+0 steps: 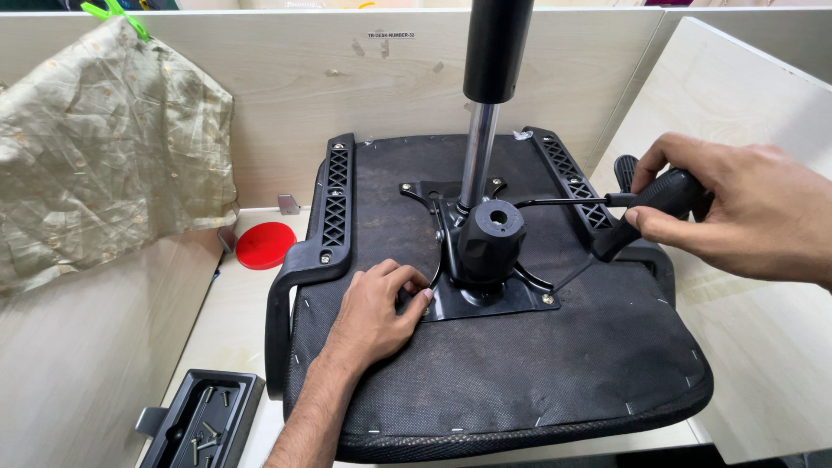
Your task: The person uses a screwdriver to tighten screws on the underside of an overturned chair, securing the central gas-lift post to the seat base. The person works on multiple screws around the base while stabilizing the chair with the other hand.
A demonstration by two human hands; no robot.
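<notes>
Your right hand (745, 208) is clamped on a black-handled screwdriver (646, 212) whose tip meets the metal plate (485, 299) mid-seat on the upturned chair seat (520, 373), while your left hand (377, 312), fingers curled, presses the plate's left corner.

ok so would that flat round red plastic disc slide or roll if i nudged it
The flat round red plastic disc lies flat on the pale wooden desk, so it would probably slide, not roll. It looks thin and smooth, so likely light and hard to pinch up.
</notes>
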